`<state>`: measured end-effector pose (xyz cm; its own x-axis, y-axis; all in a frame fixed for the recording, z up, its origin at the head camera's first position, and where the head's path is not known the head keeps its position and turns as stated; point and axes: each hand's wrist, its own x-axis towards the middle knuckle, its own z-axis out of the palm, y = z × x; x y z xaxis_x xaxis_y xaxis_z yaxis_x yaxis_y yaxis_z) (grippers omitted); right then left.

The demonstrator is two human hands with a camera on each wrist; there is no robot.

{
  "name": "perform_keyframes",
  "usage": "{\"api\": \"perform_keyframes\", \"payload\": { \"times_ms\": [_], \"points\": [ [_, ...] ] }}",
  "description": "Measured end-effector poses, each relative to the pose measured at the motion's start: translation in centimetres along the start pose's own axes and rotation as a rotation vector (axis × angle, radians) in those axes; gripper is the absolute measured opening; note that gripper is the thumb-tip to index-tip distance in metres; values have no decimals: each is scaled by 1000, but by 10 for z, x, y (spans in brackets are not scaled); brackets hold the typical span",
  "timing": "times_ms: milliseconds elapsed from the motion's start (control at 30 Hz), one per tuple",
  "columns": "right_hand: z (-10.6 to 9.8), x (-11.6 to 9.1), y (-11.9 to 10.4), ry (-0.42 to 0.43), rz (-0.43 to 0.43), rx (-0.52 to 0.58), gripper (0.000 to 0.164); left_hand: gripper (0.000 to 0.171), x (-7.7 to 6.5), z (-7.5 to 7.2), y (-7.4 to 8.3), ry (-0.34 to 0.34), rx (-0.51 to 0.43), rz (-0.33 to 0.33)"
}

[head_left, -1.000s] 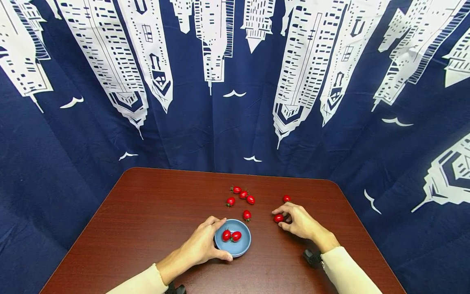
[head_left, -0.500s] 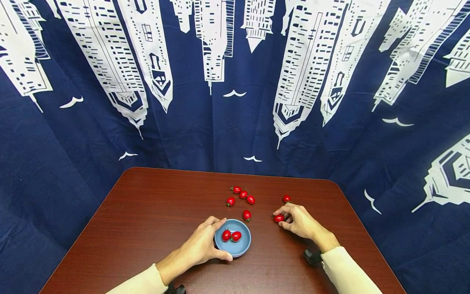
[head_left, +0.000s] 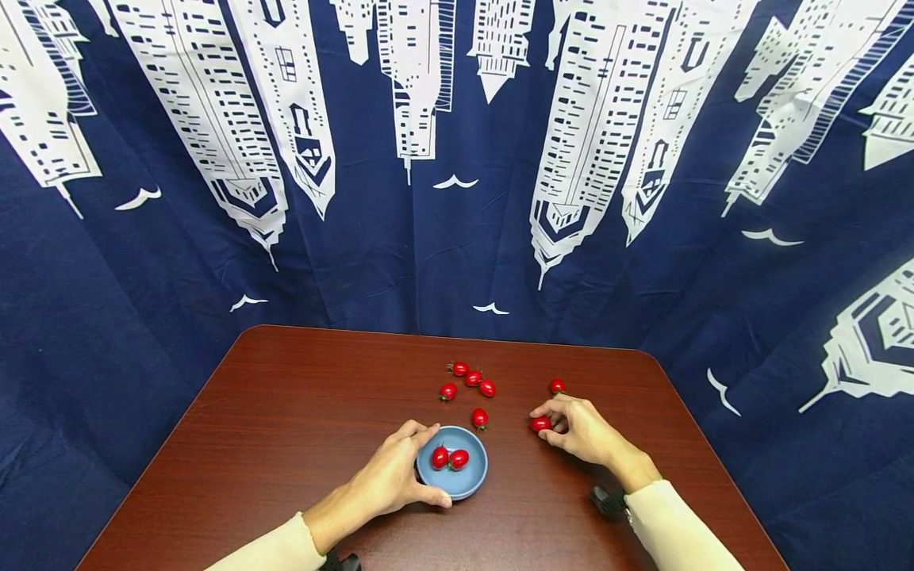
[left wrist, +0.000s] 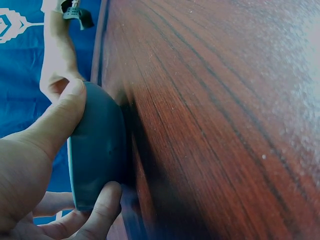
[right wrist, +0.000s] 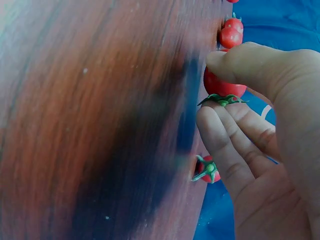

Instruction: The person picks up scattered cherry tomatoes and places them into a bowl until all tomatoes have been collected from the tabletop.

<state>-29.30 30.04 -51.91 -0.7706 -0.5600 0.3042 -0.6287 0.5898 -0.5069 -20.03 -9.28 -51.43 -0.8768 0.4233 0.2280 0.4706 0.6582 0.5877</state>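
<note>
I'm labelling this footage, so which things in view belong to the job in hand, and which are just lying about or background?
Job:
blue bowl, held by the left hand
tomato pinched by the right hand
two tomatoes in the bowl
six loose tomatoes, probably

Background:
table
printed cloth
black wrist gear

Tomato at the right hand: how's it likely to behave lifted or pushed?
The tomato will probably roll if pushed, given its rounded oval body. Its glossy skin may be slippery. The thin green calyx might bend or snag when lifted.
</note>
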Motion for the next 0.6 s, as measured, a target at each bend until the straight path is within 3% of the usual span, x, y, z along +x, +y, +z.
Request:
{"api": "perform_keyframes", "payload": {
  "times_ms": [600],
  "points": [
    [4, 14, -29, 6, -41, -31, 32, 117, 1, 0, -1, 1, -3, -5]
  ]
}}
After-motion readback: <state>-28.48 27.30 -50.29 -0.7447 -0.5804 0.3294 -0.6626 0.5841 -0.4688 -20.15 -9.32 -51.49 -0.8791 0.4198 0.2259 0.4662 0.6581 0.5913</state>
